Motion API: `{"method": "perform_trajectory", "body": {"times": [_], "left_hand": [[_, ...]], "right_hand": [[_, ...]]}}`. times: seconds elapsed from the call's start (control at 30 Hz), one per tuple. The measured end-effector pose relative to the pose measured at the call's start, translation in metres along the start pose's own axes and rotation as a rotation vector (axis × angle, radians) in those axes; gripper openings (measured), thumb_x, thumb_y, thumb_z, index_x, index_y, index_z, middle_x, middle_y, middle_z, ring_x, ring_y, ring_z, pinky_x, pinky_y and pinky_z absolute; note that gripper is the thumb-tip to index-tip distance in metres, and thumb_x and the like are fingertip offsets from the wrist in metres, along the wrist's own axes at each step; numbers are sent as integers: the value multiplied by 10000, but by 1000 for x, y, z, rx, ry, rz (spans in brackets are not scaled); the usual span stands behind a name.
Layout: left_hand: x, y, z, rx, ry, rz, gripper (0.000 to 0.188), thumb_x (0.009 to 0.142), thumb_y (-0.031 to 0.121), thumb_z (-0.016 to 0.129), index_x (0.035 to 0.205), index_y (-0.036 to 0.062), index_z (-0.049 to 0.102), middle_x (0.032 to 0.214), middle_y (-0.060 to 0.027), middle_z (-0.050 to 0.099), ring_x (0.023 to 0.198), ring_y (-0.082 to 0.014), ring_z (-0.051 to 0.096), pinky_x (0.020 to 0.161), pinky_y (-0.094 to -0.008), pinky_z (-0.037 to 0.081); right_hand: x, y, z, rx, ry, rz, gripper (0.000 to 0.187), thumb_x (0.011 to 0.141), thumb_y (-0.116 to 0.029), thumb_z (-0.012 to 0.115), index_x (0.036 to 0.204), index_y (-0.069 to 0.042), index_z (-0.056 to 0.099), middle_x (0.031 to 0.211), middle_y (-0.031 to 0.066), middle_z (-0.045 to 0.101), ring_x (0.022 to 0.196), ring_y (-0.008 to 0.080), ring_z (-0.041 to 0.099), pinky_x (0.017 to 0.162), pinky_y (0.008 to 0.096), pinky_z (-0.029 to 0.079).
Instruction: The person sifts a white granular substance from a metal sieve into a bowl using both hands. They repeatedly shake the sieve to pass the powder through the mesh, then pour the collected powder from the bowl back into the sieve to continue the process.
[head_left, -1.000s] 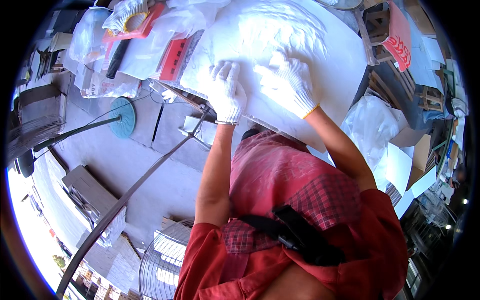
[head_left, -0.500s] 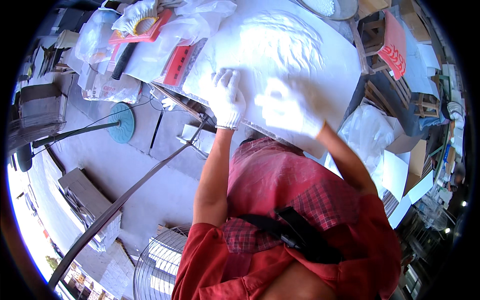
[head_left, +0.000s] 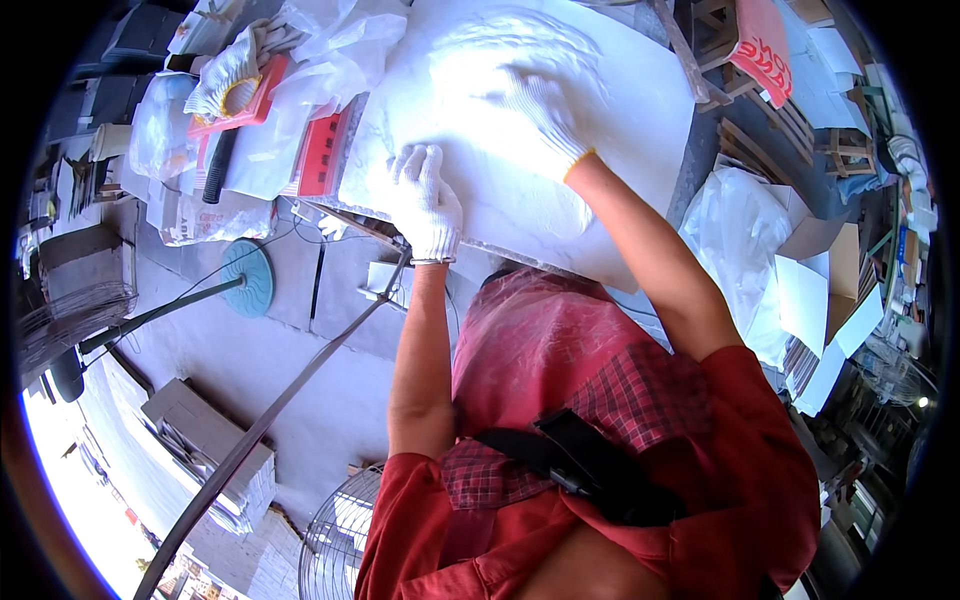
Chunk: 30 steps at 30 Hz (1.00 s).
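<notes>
A pale slab with faint grey veining lies before me, strongly lit. Across its far part spreads a ridged, rippled white patch; glare hides whether it is loose powder or part of the surface. My left hand, in a white knitted glove, rests on the slab's near left part, fingers stretched forward and nothing seen in them. My right hand, gloved alike with a yellow cuff edge, reaches over the near side of the white patch. Its fingertips wash out in the glare, so anything under them is hidden.
Left of the slab lie a red box, clear plastic sheeting, a spare glove and a black ribbed handle. A slanting pole and a wire fan guard stand lower left. Open cartons sit at right.
My right hand has moved away from me and to the left, over the white patch. My left hand stays on the slab, while the whole view has shifted slightly.
</notes>
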<state>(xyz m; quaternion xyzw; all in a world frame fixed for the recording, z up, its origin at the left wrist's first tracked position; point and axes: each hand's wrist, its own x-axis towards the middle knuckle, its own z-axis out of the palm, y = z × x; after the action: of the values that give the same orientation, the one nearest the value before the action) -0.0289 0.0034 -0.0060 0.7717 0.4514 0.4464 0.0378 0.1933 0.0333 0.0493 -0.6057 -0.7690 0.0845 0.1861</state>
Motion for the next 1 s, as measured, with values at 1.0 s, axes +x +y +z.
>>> {"method": "perform_trajectory", "body": {"times": [1.0], "left_hand": [[-2,0,-2,31,-37,-51,415,820,-121,622,1168,50,771,1202,-149,729,1214,-401,670,1087,-530,508]], "right_hand": [[-47,47,-13,-157,133,-119,518,789,-316,858,1296,-270,768,1352,71,669,1053,336,682,923,502,539]]}}
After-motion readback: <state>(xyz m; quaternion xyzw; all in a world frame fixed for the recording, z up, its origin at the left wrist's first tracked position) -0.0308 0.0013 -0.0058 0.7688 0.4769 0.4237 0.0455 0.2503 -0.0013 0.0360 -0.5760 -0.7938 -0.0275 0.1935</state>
